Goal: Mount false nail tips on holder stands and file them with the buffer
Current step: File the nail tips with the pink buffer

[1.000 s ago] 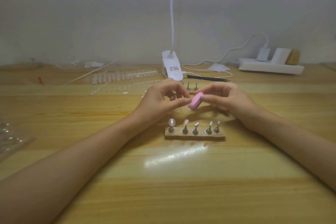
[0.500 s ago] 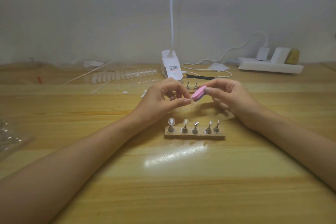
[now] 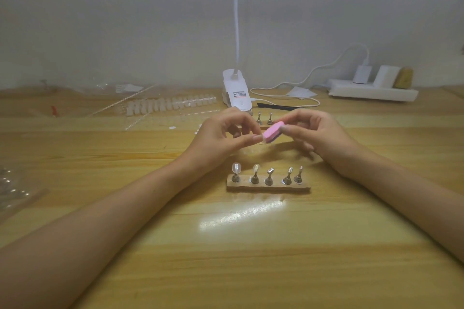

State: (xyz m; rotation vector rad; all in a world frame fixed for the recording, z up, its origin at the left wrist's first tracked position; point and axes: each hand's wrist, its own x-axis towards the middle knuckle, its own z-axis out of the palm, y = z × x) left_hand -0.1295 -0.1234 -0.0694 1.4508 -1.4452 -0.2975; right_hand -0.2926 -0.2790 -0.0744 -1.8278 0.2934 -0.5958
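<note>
My right hand [image 3: 319, 137] pinches a small pink buffer block [image 3: 349, 132]... THINGS: My right hand [image 3: 319, 137] pinches a small pink buffer block [image 3: 274, 132] by its right end, above the table. My left hand [image 3: 221, 138] pinches a tiny false nail tip between thumb and forefinger, its fingertips against the buffer's left end; the tip itself is almost wholly hidden. Below the hands lies a wooden holder base [image 3: 268, 187] with several metal stands. Its two leftmost stands carry a clear nail tip [image 3: 236, 167] and a whitish nail tip [image 3: 256, 168]. Behind the hands stand more metal stands [image 3: 264, 118].
A strip of spare nail tips [image 3: 170, 104] and clear packaging lie at the back left. A white clip lamp [image 3: 237, 94], its cable, a black tool [image 3: 276, 107] and a power strip [image 3: 374, 91] line the back. Plastic wrap [image 3: 15, 188] lies at the left edge.
The buffer in my right hand rose and tilted, then came slightly back down against the left fingertips. My left hand stayed almost still.
</note>
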